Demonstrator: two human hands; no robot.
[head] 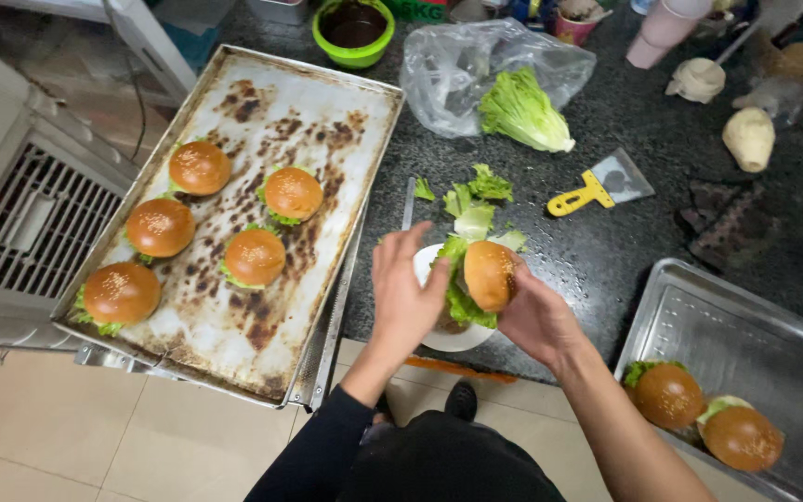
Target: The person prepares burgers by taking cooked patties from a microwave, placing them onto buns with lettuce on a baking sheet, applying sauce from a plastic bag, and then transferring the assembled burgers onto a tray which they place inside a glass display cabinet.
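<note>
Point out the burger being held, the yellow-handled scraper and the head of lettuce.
burger (492,274), head view, on the top bun.
yellow-handled scraper (580,197), head view, on the yellow handle.
head of lettuce (519,110), head view, on the green leaves.

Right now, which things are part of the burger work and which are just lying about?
In use: burger in right hand, left hand, white plate, lettuce head, worn tray, steel tray.
Idle: yellow scraper, green bowl, pink cup.
</note>
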